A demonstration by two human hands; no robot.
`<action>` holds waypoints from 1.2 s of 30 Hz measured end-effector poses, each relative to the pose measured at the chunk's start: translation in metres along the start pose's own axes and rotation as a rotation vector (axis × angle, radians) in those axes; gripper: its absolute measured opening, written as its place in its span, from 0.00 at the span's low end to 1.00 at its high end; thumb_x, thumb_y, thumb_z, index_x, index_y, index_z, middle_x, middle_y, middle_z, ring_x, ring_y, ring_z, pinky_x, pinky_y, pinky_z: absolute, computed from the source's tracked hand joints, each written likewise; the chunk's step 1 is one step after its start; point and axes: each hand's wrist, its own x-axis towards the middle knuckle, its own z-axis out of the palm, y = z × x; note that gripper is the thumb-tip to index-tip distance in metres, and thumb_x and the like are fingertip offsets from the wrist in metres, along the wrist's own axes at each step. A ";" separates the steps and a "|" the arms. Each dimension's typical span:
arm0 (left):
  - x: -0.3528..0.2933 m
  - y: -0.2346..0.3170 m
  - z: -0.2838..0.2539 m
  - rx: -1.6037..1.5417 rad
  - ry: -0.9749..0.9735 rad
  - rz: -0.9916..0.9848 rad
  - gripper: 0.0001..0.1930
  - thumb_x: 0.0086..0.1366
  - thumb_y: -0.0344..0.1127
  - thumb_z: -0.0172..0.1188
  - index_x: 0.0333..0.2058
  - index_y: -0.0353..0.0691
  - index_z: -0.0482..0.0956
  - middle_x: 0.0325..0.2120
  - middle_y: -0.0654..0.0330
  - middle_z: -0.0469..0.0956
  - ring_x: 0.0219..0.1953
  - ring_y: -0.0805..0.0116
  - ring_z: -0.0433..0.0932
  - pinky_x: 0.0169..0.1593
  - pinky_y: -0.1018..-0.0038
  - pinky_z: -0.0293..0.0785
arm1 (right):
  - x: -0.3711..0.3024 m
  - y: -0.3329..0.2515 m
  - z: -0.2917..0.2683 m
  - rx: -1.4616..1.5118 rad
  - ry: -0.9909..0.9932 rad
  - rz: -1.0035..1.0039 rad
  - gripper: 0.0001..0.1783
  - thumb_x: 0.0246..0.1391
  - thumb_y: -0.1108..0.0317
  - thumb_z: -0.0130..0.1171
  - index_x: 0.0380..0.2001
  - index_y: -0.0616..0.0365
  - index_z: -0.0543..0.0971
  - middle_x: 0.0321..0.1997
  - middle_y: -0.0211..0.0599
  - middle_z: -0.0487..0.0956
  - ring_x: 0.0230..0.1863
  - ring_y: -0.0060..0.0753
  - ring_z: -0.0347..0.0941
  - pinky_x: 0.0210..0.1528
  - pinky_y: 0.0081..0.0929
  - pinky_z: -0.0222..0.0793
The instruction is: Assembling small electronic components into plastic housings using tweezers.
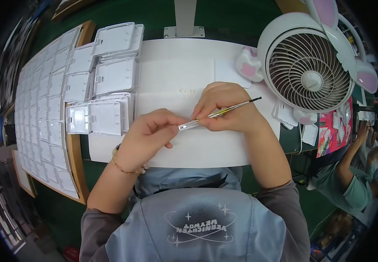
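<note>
Stick [241, 105], likely light and stiff, best held mid-length: your right hand [232, 98] pinches there, left hand [147, 137] the pale end.

Dark green tabletop [288, 142] here, a broad white sheet [162, 74] spread right across it! Stacks of translucent plastic covers [114, 74] crowd the left edge, tiny pale bits [187, 92] dot the middle, a bunny-eared fan [312, 81] rules the far right corner, loose white cards [285, 115] just beside it.
</note>
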 end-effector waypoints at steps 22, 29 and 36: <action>-0.002 0.022 0.007 0.469 0.097 0.068 0.09 0.68 0.29 0.58 0.42 0.31 0.83 0.33 0.61 0.78 0.35 0.77 0.74 0.41 0.79 0.72 | -0.005 -0.002 -0.004 0.039 0.004 0.030 0.08 0.39 0.72 0.73 0.25 0.53 0.83 0.31 0.28 0.85 0.33 0.30 0.79 0.37 0.27 0.73; -0.002 0.002 0.009 0.350 0.157 0.145 0.11 0.71 0.32 0.54 0.43 0.33 0.83 0.32 0.60 0.78 0.36 0.73 0.73 0.43 0.77 0.69 | -0.004 -0.002 0.000 -0.004 0.016 0.045 0.08 0.39 0.71 0.73 0.25 0.53 0.83 0.31 0.28 0.85 0.34 0.31 0.80 0.38 0.28 0.73; -0.003 -0.001 0.010 0.303 0.165 0.176 0.11 0.71 0.31 0.54 0.44 0.33 0.83 0.33 0.58 0.78 0.38 0.71 0.74 0.45 0.76 0.69 | -0.004 -0.003 0.002 -0.050 0.050 0.037 0.08 0.38 0.70 0.73 0.25 0.53 0.83 0.30 0.28 0.85 0.32 0.31 0.80 0.37 0.27 0.73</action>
